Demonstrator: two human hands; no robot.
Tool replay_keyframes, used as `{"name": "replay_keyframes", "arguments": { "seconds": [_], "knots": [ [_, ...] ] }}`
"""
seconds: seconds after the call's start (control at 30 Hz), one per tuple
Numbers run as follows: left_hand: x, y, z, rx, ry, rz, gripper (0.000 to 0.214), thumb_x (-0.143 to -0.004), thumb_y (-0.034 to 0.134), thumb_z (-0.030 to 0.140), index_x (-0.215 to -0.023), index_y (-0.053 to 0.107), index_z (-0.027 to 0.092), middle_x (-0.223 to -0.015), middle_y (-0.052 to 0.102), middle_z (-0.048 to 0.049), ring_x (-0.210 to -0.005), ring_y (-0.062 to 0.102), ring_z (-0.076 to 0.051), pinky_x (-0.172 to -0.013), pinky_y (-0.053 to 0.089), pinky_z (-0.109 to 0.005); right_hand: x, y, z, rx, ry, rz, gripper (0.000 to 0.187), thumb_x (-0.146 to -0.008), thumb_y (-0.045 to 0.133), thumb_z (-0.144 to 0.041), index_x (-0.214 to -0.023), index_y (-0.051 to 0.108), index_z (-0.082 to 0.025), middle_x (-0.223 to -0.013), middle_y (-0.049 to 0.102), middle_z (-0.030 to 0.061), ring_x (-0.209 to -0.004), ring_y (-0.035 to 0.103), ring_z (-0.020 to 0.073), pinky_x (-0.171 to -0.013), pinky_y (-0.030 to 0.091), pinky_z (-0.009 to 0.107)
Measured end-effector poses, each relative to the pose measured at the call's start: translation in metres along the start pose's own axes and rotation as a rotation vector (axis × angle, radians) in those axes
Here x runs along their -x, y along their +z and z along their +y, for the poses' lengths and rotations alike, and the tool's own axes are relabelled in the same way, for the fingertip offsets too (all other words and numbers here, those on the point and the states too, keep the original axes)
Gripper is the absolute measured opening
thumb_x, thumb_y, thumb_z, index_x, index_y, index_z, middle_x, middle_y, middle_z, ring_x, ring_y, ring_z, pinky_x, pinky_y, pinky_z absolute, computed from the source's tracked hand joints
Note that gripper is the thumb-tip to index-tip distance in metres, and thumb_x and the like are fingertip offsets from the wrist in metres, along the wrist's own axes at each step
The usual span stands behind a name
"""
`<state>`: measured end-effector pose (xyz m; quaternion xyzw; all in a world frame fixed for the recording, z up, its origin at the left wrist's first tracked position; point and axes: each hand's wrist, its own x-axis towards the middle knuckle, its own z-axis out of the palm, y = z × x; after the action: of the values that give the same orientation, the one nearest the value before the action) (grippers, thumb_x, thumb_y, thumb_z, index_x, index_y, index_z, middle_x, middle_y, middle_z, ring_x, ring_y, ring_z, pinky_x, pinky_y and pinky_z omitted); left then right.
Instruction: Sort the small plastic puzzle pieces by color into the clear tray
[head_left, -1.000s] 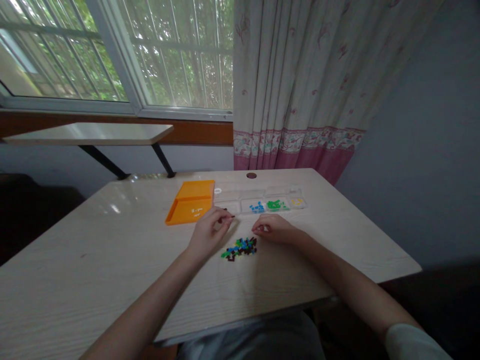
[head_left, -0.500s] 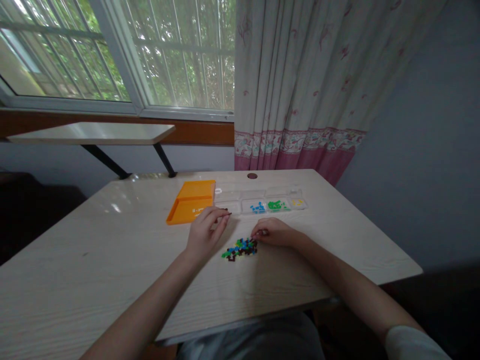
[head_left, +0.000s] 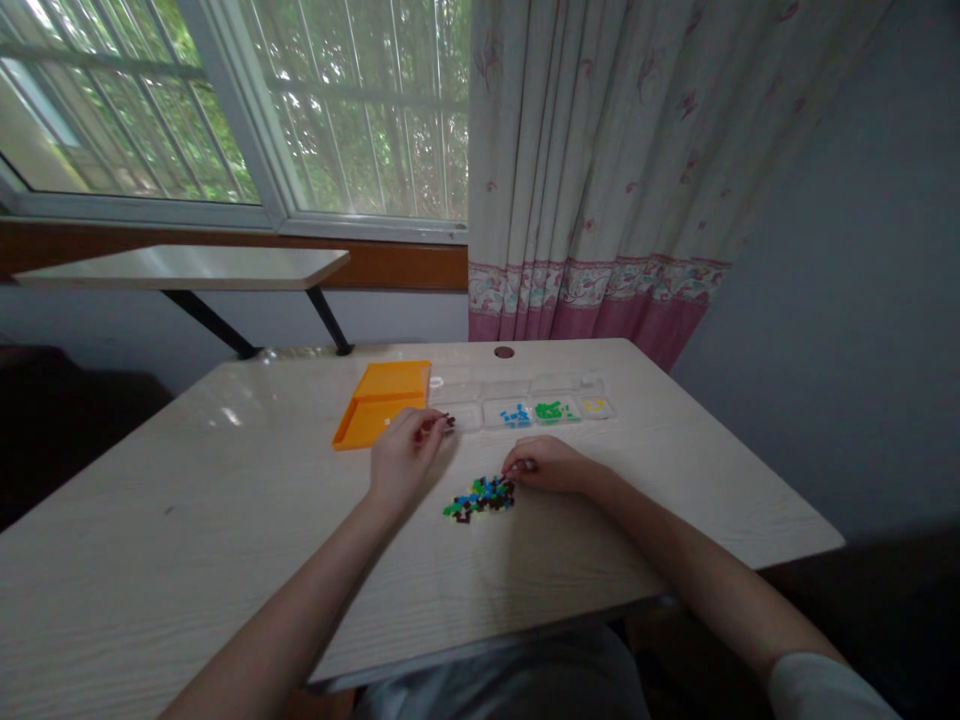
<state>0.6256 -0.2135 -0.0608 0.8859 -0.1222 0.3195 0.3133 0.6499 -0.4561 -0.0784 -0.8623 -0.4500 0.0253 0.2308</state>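
My left hand (head_left: 405, 447) is closed in a pinch at the front left compartment of a clear divided box (head_left: 469, 417), a dark brown toy brick (head_left: 448, 416) at its fingertips. More dark brown bits show beside those fingers, partly hidden. My right hand (head_left: 551, 464) pinches small dark brown bricks (head_left: 527, 465) at the right end of a mixed pile (head_left: 484, 496). Brown, blue, green and pale yellow pieces make up that pile on the table.
Blue pieces (head_left: 515, 415), green pieces (head_left: 553, 411) and yellow pieces (head_left: 595, 405) lie in separate compartments. An open orange case (head_left: 360, 425) with a few white pieces stands left of the box. A raised shelf (head_left: 225, 268) is at the back left.
My left hand has moved a little left and away from me, its fingers drawing in at the compartment. My right hand has stayed at the pile.
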Motion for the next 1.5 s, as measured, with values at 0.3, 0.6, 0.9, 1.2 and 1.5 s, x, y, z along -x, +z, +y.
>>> {"name": "replay_keyframes", "arguments": {
  "seconds": [0.3, 0.6, 0.9, 1.2, 1.5],
  "knots": [
    [-0.008, 0.006, -0.025, -0.307, -0.238, -0.133, 0.027, -0.079, 0.044, 0.038, -0.084, 0.063, 0.019, -0.075, 0.064, -0.0033, -0.066, 0.056, -0.016, -0.053, 0.035, -0.023, 0.000, 0.000, -0.001, 0.001, 0.010, -0.010, 0.017, -0.079, 0.050, -0.022, -0.089, 0.064, -0.019, -0.079, 0.062, 0.0019, -0.072, 0.054, 0.0121, -0.067, 0.040, 0.021],
    [-0.002, 0.010, -0.020, -0.083, -0.076, -0.136, 0.020, -0.077, 0.050, 0.032, -0.080, 0.064, 0.018, -0.068, 0.063, -0.0030, -0.056, 0.054, -0.014, -0.050, 0.037, -0.021, -0.001, -0.004, -0.006, -0.045, 0.101, 0.132, 0.014, -0.080, 0.051, -0.026, -0.086, 0.062, -0.018, -0.077, 0.059, 0.0016, -0.070, 0.052, 0.0117, -0.065, 0.038, 0.021],
    [0.012, 0.019, 0.022, 0.241, 0.083, -0.410, 0.018, -0.076, 0.055, 0.032, -0.079, 0.066, 0.018, -0.058, 0.056, 0.0010, -0.053, 0.048, -0.009, -0.050, 0.037, -0.018, -0.005, 0.001, -0.016, -0.073, 0.112, 0.319, 0.016, -0.082, 0.050, -0.029, -0.086, 0.061, -0.017, -0.074, 0.057, 0.0018, -0.066, 0.049, 0.0108, -0.062, 0.037, 0.020],
    [0.014, 0.020, 0.021, 0.260, 0.093, -0.419, 0.016, -0.077, 0.055, 0.031, -0.079, 0.064, 0.018, -0.060, 0.055, 0.0015, -0.054, 0.047, -0.009, -0.051, 0.037, -0.019, -0.005, 0.004, -0.020, -0.019, 0.073, 0.330, 0.017, -0.083, 0.048, -0.030, -0.088, 0.060, -0.018, -0.075, 0.058, 0.0014, -0.066, 0.049, 0.0103, -0.063, 0.037, 0.019],
    [0.013, 0.020, 0.023, 0.256, 0.121, -0.393, 0.017, -0.077, 0.053, 0.030, -0.079, 0.065, 0.018, -0.059, 0.055, 0.0011, -0.054, 0.048, -0.009, -0.050, 0.037, -0.019, -0.005, 0.007, -0.018, 0.022, 0.050, 0.337, 0.020, -0.084, 0.045, -0.032, -0.090, 0.059, -0.018, -0.079, 0.060, 0.0030, -0.071, 0.052, 0.0111, -0.067, 0.038, 0.020]
  ]
}}
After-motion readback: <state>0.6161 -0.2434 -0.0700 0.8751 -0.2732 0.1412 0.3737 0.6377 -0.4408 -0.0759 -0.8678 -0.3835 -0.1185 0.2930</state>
